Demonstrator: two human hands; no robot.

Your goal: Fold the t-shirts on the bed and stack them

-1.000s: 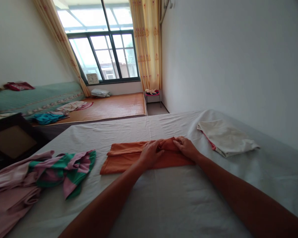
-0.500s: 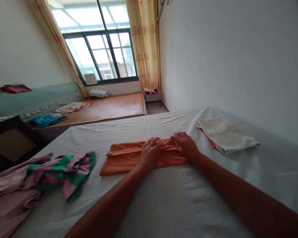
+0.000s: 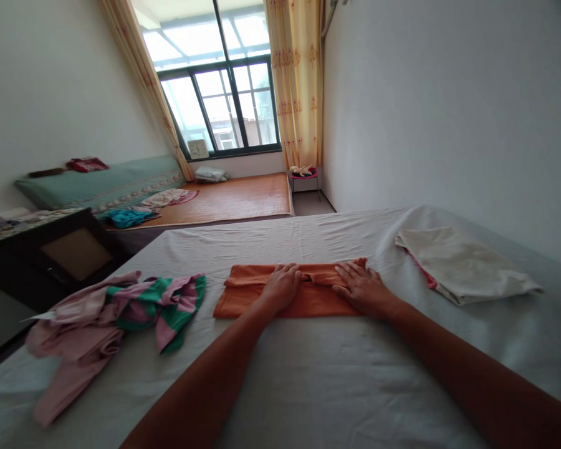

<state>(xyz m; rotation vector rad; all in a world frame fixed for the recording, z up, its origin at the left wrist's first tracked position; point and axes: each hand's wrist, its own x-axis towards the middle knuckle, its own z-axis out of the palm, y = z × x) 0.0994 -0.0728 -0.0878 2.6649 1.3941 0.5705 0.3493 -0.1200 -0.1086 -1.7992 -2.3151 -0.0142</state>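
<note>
An orange garment, folded into a long flat rectangle, lies on the pale bed sheet in front of me; its exact kind does not show. My left hand rests on the middle of it, palm down with fingers stretched forward. Flat on its right end lies my right hand, fingers spread. Between the hands the cloth is slightly rumpled, with a small dark gap at the fold. To the right sits a folded white garment with a red edge.
Left of the orange cloth are a crumpled pink and green garment and a pink garment. A dark cabinet stands beyond them. Farther back are a second bed with a brown mat, a small stool and the wall at right.
My view has turned left, so the scene sits farther right. My right hand has flattened and spread its fingers on the orange garment's right end; my left hand stays on its middle.
</note>
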